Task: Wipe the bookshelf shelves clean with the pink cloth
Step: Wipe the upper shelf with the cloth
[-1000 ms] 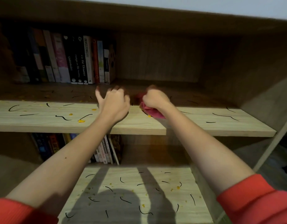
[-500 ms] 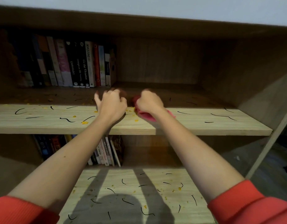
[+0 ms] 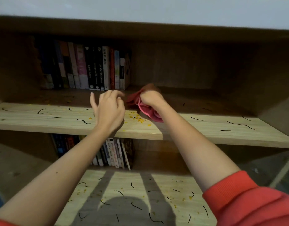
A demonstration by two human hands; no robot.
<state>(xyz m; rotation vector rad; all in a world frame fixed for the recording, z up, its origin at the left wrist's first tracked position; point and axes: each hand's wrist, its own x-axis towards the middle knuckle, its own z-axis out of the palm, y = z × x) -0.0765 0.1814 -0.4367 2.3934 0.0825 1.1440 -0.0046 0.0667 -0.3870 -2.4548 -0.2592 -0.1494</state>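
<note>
Two hands work at the upper light-wood shelf (image 3: pixel 42 123). The right hand (image 3: pixel 150 98) grips the bunched pink cloth (image 3: pixel 147 110), whose lower fold touches the board just right of scattered yellow crumbs (image 3: pixel 137 119). The left hand (image 3: pixel 109 110) hovers beside it with fingers loosely curled, holding nothing.

Recommended: flatten the cloth and sweep the crumbs and thin black strands (image 3: pixel 82 121) one way, catching them at the front edge. Open board runs right to the side panel (image 3: pixel 270 103). Upright books (image 3: pixel 91 67) close off the rear left. The lower shelf (image 3: pixel 140 185) is likewise littered.
</note>
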